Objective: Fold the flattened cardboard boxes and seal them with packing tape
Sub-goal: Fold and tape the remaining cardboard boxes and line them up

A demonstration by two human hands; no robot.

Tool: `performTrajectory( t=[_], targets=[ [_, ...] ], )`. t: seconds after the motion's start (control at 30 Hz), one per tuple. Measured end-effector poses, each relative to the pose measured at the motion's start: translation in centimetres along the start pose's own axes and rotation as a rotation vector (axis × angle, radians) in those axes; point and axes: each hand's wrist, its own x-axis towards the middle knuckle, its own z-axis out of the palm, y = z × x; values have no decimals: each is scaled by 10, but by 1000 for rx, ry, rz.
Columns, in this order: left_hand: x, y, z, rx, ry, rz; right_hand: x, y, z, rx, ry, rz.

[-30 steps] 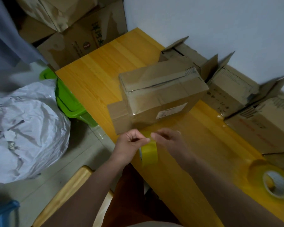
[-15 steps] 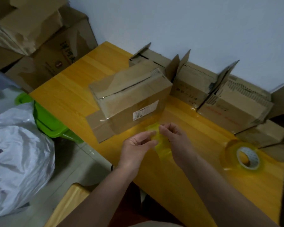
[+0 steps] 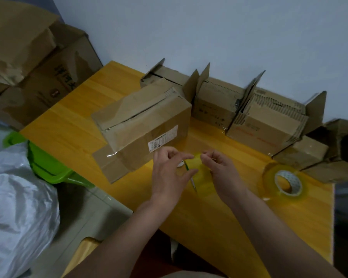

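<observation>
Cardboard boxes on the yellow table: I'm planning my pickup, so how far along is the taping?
Done: three folded brown boxes stand along the wall, flaps up. In hand: the left hand and right hand hold a small yellowish tape roll, apparently picking at its end. Left: the nearest labelled brown box shows an untaped top seam. A larger yellowish tape roll lies spare.

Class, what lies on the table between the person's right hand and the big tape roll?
Nothing: in the head view, bare table separates the right hand from the big tape roll.
</observation>
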Motion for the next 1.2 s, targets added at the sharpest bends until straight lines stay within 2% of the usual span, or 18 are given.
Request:
performTrajectory(
  t=[0.2,0.3,0.37,0.5,0.6,0.67,0.77,0.87,0.93,1.03,1.13,1.2],
  targets=[
    [4,-4,12,90,-43,86,0,4,-12,-126,-23,-70],
    [3,2,20,-26,-120,-50,-2,9,-17,-298,-12,-140],
    [6,7,23,-106,-126,-156,-6,18,-21,-344,-35,-105],
    [10,9,27,-205,-115,-229,-7,25,-40,-188,-33,98],
    [8,0,34,-289,-104,-312,-6,24,-48,-338,-166,285],
    [7,-5,41,-384,-120,-377,-6,26,-49,-400,-228,291],
    [7,-8,47,-477,-184,-448,-3,31,-49,-473,-183,205],
    [11,-18,38,-301,-296,-475,0,42,-51,-1056,-100,136],
    [13,-21,23,-237,-296,-474,2,57,-60,-1318,-47,73],
    [23,-23,-8,-117,-185,-333,7,82,-76,-1544,-99,94],
    [54,-37,-49,88,-5,-142,12,91,-81,-1655,-243,203],
    [82,-54,-78,238,44,-106,13,85,-75,-1735,-326,224]
  ],
)
